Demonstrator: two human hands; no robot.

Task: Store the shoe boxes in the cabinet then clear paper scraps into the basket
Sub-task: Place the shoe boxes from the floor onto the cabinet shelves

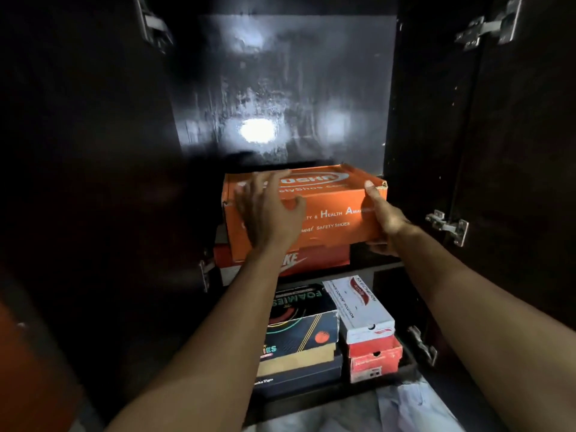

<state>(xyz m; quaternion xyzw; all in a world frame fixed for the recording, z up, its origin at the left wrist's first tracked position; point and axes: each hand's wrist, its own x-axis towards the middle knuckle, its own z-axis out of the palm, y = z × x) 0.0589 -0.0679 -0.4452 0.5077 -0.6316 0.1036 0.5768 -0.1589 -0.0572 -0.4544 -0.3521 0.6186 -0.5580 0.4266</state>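
Note:
An orange safety-shoe box (330, 210) lies on top of a red Nike box (314, 260) on the upper shelf of a dark cabinet (280, 88). My left hand (268, 210) lies with spread fingers against the box's front left and lid. My right hand (386, 216) grips the box's right front corner, thumb on the lid edge and fingers under the bottom. On the shelf below, black Foamies boxes (302, 335) are stacked at the left. A white box (361, 307) tops red boxes (374, 360) at the right.
Both cabinet doors stand open, with metal hinges (448, 226) on the side walls. The space above the orange box is free up to the cabinet's top. Pale crumpled paper or cloth (405, 406) lies on the floor in front of the cabinet.

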